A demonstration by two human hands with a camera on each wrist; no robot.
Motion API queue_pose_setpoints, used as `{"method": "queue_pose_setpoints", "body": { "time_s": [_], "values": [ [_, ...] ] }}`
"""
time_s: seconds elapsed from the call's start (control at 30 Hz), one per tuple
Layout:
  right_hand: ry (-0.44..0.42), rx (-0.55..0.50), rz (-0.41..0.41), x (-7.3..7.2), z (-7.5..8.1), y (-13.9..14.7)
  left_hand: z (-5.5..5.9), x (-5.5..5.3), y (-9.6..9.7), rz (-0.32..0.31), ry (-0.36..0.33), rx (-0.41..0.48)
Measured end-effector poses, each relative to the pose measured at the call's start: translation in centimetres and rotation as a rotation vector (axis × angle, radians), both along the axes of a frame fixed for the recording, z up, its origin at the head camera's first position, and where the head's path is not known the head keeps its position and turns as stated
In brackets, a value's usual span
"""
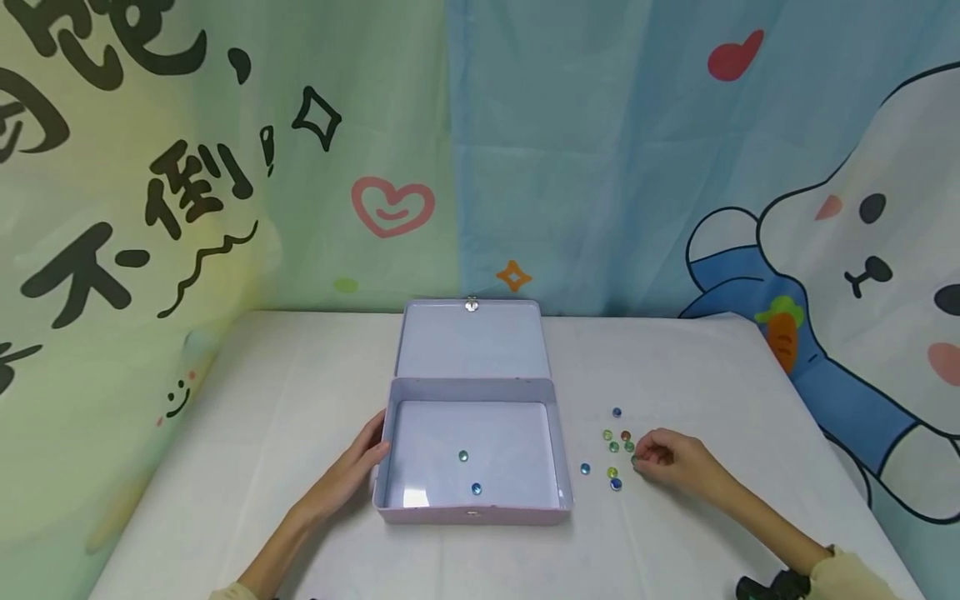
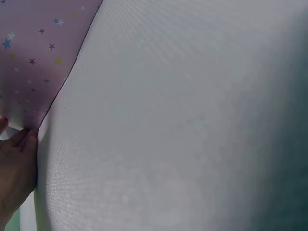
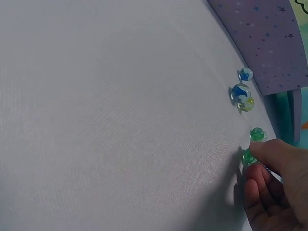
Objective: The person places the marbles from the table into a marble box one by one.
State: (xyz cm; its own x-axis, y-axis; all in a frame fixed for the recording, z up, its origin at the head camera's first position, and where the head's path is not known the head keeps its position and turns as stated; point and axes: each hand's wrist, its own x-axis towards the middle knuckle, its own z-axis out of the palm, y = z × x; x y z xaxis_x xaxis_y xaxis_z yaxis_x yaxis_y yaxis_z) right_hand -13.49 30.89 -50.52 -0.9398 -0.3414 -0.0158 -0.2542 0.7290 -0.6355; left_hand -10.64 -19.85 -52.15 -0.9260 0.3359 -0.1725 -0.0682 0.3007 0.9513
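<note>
A lidded box (image 1: 472,516), pale inside and lilac with small stars outside, stands with its lid (image 1: 472,342) raised at the back. Two glass marbles lie in it, one green (image 1: 462,456) and one blue (image 1: 476,489). My left hand (image 1: 352,467) rests against the box's left outer wall, its fingers touching it near the bottom edge in the left wrist view. To the right of the box, my right hand (image 1: 675,462) pinches a green marble (image 3: 249,157) between thumb and fingertips, low over the cloth. Another green marble (image 3: 257,134) sits just beyond the thumb.
Several more marbles are scattered between box and right hand, among them a blue one (image 1: 617,412), an orange-brown one (image 1: 626,436) and a yellow-green one (image 1: 612,472). A white cloth (image 1: 300,383) covers the table. Behind it hangs a printed curtain (image 1: 585,167).
</note>
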Motion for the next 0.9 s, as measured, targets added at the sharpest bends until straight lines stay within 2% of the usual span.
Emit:
{"method": "queue_pose_setpoints", "body": {
  "time_s": [0.13,0.47,0.73,0.9],
  "values": [
    [0.036,0.001,0.014,0.08,-0.17,-0.06,0.03,0.04,0.02,0.003,-0.003,0.000],
    [0.045,0.008,0.004,0.14,-0.55,-0.09,0.09,0.06,0.11,0.001,0.012,-0.008],
    [0.100,-0.005,0.017,0.23,-0.61,-0.15,0.09,0.01,0.07,-0.003,0.013,-0.006],
    [0.100,-0.005,0.017,0.31,-0.76,-0.23,0.04,0.04,-0.01,-0.004,0.010,-0.005]
  ]
}}
